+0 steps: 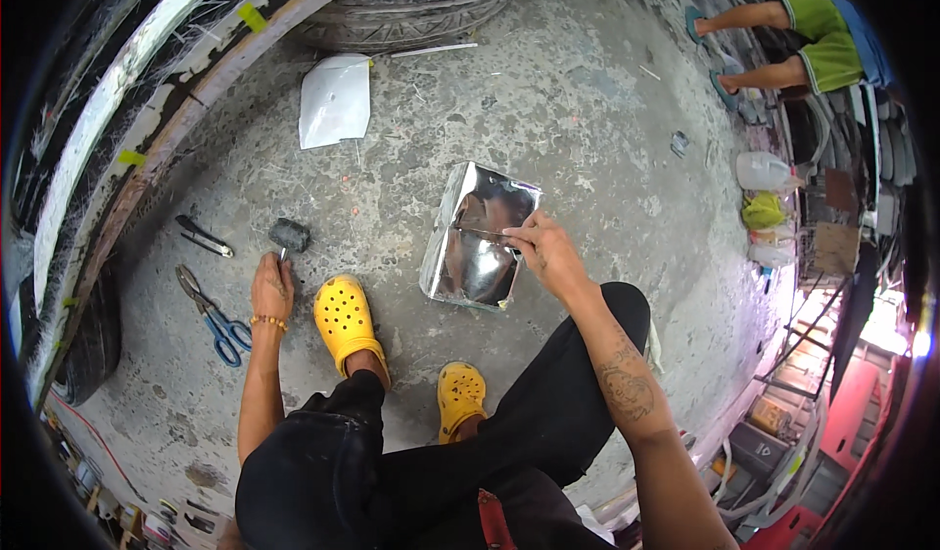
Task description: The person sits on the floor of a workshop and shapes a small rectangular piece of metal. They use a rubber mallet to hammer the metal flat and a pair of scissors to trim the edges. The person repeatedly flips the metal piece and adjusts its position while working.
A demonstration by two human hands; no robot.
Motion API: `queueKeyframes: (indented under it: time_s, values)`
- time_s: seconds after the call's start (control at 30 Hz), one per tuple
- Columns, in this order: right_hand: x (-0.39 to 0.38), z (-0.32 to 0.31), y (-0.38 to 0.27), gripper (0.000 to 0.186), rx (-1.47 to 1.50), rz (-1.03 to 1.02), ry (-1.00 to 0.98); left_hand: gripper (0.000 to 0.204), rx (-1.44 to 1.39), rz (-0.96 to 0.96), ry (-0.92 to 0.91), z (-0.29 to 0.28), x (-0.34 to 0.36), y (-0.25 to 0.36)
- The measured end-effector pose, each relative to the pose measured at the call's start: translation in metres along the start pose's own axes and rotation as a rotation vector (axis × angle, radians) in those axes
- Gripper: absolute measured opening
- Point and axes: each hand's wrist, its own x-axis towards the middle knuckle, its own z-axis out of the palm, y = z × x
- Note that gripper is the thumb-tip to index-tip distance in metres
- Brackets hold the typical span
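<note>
On the floor to the left, my left hand (273,287) is closed round the handle of a mallet with a dark head (289,236). The mallet head rests on or just above the concrete. A shiny metal box (468,256) with a mirror-like top lies in front of my feet. Over that top my right hand (548,250) pinches a thin, dark rod-like tool (483,232). Its far end points left, at or close to the metal; whether it touches, I cannot tell. Reflections on the top blur the detail there.
Left of the mallet lie blue-handled snips (227,339) and a black cutter-like tool (205,237). A white sheet (335,101) lies near a tyre (421,6). Long curved panels (147,119) stand at the left. Another person's legs (754,46) show at the far right, near plastic jugs (766,172).
</note>
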Motion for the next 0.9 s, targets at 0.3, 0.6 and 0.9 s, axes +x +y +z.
queueKeyframes:
  time_s: [0.3,0.6,0.9]
  values:
    - [-0.003,0.009,-0.005,0.017,-0.114,-0.032,0.002,0.030,-0.591,0.145,-0.360,-0.032,-0.004,0.140]
    - [-0.005,0.018,-0.006,0.017,-0.118,-0.063,-0.050,0.044,-0.764,0.045,-0.597,0.019,-0.026,0.192]
    - [0.003,0.021,-0.011,0.017,-0.029,-0.113,-0.023,0.043,-0.774,-0.073,-0.511,0.007,-0.009,0.175]
